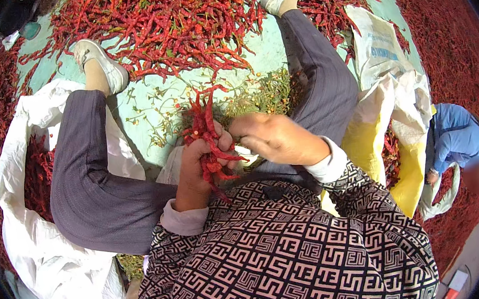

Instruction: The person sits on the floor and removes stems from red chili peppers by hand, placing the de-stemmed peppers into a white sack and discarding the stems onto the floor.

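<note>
A bunch of red chili peppers (pixel 210 139) is clasped in my left hand (pixel 195 165), over my lap, with several tips poking out above and below the fingers. Just to its right is my right hand (pixel 280 138), blurred, with curled fingers; whether they pinch anything cannot be told. Beyond the hands, between my legs, lie a small heap of green stems (pixel 275 91) and scattered stems with pale caps. Past them a large pile of red chili peppers (pixel 190 19) spreads on the light green ground sheet.
An open white woven sack (pixel 10 173) with chilies stands by my left leg. At my right are a white and yellow sack (pixel 410 131) with chilies and a flattened printed sack (pixel 375 43). A person in blue (pixel 459 135) bends over at the far right, beside more chilies.
</note>
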{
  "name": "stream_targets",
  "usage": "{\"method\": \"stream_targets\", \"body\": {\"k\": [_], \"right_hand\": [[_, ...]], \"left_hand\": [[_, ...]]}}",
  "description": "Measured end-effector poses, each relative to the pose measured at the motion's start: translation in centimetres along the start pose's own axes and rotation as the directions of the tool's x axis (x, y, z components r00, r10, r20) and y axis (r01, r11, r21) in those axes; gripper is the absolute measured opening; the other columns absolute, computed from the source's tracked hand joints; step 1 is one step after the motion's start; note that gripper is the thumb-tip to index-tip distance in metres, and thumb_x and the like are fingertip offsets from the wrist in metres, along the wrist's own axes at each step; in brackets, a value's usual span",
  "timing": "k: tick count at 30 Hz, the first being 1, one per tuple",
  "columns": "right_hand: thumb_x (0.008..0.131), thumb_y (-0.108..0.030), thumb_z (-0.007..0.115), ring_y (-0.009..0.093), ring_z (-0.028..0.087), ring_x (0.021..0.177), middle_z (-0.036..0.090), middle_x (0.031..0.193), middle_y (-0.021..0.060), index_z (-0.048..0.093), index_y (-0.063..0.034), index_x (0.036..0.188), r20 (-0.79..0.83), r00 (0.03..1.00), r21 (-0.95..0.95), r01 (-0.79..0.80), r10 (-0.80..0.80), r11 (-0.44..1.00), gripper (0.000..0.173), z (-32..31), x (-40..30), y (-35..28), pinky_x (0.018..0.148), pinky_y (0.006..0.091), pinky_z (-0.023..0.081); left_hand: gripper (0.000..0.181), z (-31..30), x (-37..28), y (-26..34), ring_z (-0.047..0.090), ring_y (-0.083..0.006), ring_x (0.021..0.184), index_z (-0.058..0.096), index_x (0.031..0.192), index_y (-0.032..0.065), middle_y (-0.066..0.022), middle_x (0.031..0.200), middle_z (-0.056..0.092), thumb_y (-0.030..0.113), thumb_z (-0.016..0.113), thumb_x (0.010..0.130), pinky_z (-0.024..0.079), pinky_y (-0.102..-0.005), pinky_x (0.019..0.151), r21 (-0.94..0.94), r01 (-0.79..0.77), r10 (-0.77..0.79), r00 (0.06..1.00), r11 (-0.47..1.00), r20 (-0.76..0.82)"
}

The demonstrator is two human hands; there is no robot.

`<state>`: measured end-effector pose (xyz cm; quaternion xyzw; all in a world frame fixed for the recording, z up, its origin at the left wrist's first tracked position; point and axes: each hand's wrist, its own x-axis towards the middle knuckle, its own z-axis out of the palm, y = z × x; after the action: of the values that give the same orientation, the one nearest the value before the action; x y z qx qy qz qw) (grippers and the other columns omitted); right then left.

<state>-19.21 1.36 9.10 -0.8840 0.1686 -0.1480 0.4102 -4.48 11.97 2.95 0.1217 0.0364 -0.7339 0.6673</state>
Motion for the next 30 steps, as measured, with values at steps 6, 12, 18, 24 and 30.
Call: {"method": "stream_targets", "body": {"k": [6,12,18,24,30], "right_hand": [[0.079,0.000,0.056,0.027,0.061,0.075,0.060,0.082,0.0137,0.057,0.0000,0.093,0.109,0.993,0.180,-0.060,0.041,0.982,0.015,0.9,0.5,1.3,0.065,0.0321,0.048],[0.079,-0.007,0.055,0.021,0.060,0.061,0.059,0.068,0.0121,0.058,-0.0018,0.083,0.148,0.938,0.291,-0.343,0.312,0.893,0.007,5.3,-1.0,6.2,0.057,0.0301,0.047],[0.084,-0.016,0.057,0.015,0.059,0.060,0.061,0.086,0.0102,0.056,-0.0010,0.102,0.057,0.908,0.259,-0.416,0.416,0.872,0.024,3.3,0.6,10.4,0.055,0.0262,0.047],[0.083,-0.014,0.056,0.023,0.059,0.065,0.057,0.075,0.0138,0.056,0.0008,0.095,0.310,0.940,0.356,-0.252,0.141,0.900,0.019,0.4,4.9,2.6,0.059,0.0331,0.046],[0.078,-0.011,0.054,0.035,0.058,0.074,0.057,0.078,0.0168,0.057,-0.0001,0.087,0.278,0.955,0.084,-0.135,0.107,0.987,0.014,1.0,3.9,1.3,0.065,0.0401,0.047]], "left_hand": [[0.027,1.1,-0.3,0.8,0.051,-0.0163,0.054,0.047,0.098,0.0029,-0.0069,0.072,0.051,0.008,0.044,0.072,0.048,-0.0273,0.051,0.096,-0.095,0.105,0.988,0.991,-0.109],[0.023,3.3,-0.9,-1.1,0.058,-0.0152,0.064,0.053,0.095,0.0035,-0.0060,0.078,0.059,0.004,0.057,0.072,0.047,-0.0274,0.055,0.954,-0.289,0.052,0.957,0.078,0.286],[0.027,0.9,-0.3,1.5,0.049,-0.0137,0.057,0.046,0.100,0.0068,-0.0019,0.076,0.047,0.029,0.051,0.085,0.043,-0.0308,0.055,-0.010,-0.215,0.208,0.956,0.977,-0.208],[0.015,0.3,0.1,1.6,0.052,-0.0141,0.053,0.044,0.094,0.0059,-0.0054,0.078,0.048,0.011,0.044,0.081,0.051,-0.0357,0.058,-0.199,-0.172,0.149,0.981,0.965,-0.126],[0.020,1.2,-0.2,1.7,0.052,-0.0157,0.050,0.045,0.091,0.0019,-0.0086,0.074,0.050,0.007,0.042,0.072,0.051,-0.0333,0.052,0.022,-0.116,0.118,0.968,0.993,-0.220]]}}
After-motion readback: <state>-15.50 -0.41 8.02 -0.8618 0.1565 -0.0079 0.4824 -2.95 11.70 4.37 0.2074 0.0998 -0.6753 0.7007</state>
